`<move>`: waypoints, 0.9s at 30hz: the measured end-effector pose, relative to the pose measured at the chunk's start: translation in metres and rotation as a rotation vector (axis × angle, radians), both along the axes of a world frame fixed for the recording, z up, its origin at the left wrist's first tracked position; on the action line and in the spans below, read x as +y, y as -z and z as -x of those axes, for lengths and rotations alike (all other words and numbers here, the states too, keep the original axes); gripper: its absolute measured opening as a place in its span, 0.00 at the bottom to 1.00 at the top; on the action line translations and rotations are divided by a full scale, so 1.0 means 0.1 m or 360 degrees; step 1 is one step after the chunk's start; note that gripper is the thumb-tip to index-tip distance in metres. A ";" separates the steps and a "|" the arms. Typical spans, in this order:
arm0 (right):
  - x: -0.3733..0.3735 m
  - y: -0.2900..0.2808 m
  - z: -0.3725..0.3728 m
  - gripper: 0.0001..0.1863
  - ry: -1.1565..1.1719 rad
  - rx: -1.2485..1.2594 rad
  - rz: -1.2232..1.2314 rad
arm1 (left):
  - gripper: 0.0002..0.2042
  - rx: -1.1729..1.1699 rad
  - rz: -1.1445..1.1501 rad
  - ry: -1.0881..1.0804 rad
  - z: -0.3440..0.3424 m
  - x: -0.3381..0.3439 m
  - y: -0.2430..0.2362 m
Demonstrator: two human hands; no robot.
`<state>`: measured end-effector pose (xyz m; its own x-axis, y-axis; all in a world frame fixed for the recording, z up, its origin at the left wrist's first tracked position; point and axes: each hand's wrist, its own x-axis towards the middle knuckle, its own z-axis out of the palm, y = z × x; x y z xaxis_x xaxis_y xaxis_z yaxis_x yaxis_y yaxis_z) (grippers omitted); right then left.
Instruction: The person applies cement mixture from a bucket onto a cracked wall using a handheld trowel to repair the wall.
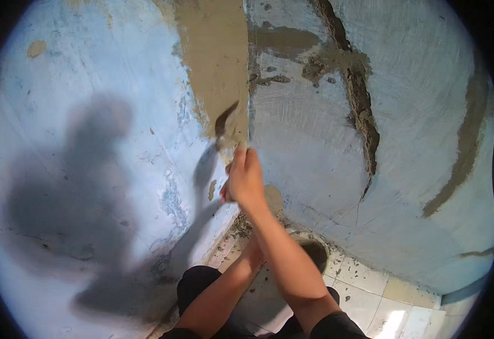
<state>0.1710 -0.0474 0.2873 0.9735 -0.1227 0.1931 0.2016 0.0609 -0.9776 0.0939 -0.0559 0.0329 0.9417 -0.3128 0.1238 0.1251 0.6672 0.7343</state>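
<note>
My right hand is closed round the handle of a small trowel. The trowel's mortar-smeared blade points up along the left wall, close to the inside corner. Above and behind the blade runs a wide band of brown mortar on that wall. Lower down, my left forearm reaches forward and passes behind my right forearm. My left hand is mostly hidden there, and its fingers do not show. Beside my right wrist is a rounded tan patch; whether it lies on the wall or is a separate thing, I cannot tell.
The right wall has a deep, jagged crack and a curved mortar strip. Blue paint flakes on the left wall. A dark round container stands near the corner on the tiled floor, among scattered crumbs.
</note>
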 end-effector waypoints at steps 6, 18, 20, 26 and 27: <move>-0.23 -1.14 -0.25 0.21 -0.0132 -0.0090 -0.0209 | 0.15 0.0586 -0.0307 0.0088 0.15 -0.17 -1.19; -0.23 -0.34 -0.54 0.19 0.0134 -0.0231 -0.0006 | 0.15 0.0295 -0.0163 0.0098 0.13 -0.10 -1.27; -0.14 -0.94 -0.45 0.19 -0.0051 -0.0225 -0.0141 | 0.16 0.0739 -0.0341 -0.0051 0.11 -0.09 -1.38; -0.14 -0.24 -0.43 0.23 0.0054 -0.0006 0.0100 | 0.17 0.0473 -0.0226 0.0024 0.14 -0.08 -1.41; -0.11 -0.08 -0.27 0.23 -0.0018 0.0154 0.0067 | 0.19 0.0310 -0.0125 0.0026 0.14 -0.01 -1.43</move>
